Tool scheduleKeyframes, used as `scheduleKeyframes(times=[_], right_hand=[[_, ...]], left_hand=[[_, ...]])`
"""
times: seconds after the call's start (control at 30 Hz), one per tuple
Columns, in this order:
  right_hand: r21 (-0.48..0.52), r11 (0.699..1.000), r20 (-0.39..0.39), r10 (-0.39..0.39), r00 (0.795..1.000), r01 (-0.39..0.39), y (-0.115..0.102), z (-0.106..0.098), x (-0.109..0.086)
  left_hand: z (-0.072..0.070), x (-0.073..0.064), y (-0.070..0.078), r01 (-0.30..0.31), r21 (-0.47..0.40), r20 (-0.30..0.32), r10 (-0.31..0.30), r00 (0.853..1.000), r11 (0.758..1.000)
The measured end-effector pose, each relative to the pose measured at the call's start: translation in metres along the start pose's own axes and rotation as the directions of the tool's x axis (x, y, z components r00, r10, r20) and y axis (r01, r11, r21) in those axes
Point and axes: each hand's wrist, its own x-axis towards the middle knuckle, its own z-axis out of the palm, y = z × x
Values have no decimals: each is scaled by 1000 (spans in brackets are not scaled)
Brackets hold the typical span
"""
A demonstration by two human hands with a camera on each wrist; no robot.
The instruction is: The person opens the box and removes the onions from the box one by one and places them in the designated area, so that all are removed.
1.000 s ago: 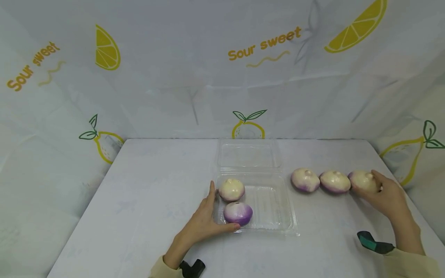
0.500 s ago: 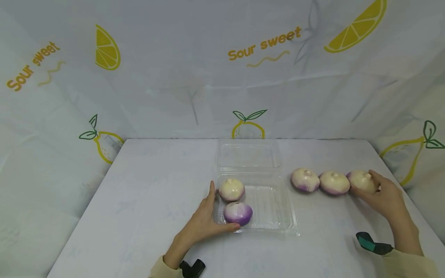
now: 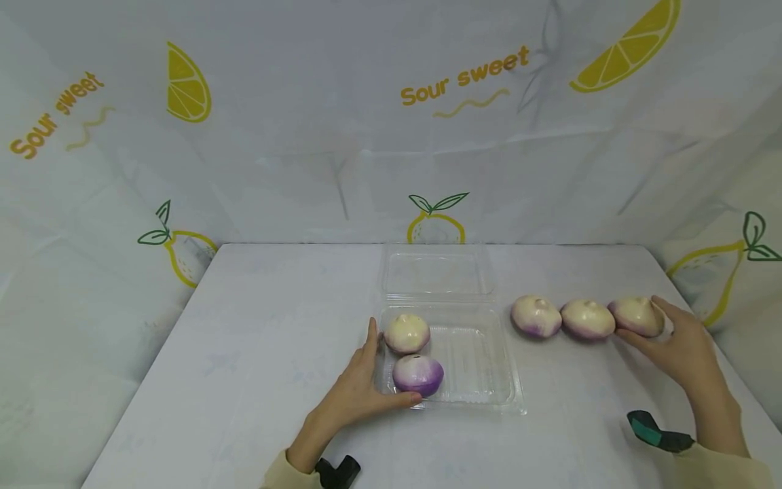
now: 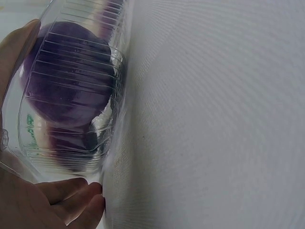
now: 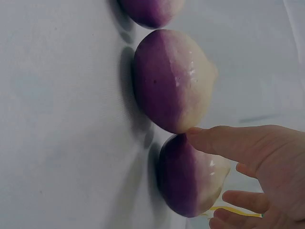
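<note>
Right grip (image 3: 687,348) widened — spread, touching rightmost onion (image 3: 637,316)

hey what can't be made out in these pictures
Head view: most fingers of the right hand, hidden behind the hand.
Head view: left sleeve, cut off by the bottom edge.
Right wrist view: topmost bulb, cut off by the top edge.
Left wrist view: green marks, blurred behind the clear container.

Pale lemon-print backdrop (image 3: 275,183), white tabletop (image 3: 250,339)
</note>
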Motion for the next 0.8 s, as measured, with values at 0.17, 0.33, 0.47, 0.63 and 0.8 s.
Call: scheduleKeyframes(times=[0.17, 0.33, 0.47, 0.63, 0.8], right_hand=[[-24, 1000, -15, 2, 1000, -3, -12, -4, -2], [9, 1000, -56, -16, 998, 17, -30, -6, -6], [106, 993, -143, -41, 989, 56, -48, -4, -9], [202, 972, -267, -67, 962, 123, -73, 3, -11], [231, 958, -279, -99, 955, 167, -99, 9, -14]], left_hand=[[0, 0, 0, 1, 0, -1, -1, 1000, 1000], [0, 0, -1, 1, 0, 1, -1, 1000, 1000], [0, 0, -1, 5, -2, 3, -5, 1000, 1000], [0, 1, -2, 4, -7, 3, -4, 1000, 1000], [0, 0, -2, 5, -7, 2, -5, 1000, 1000]])
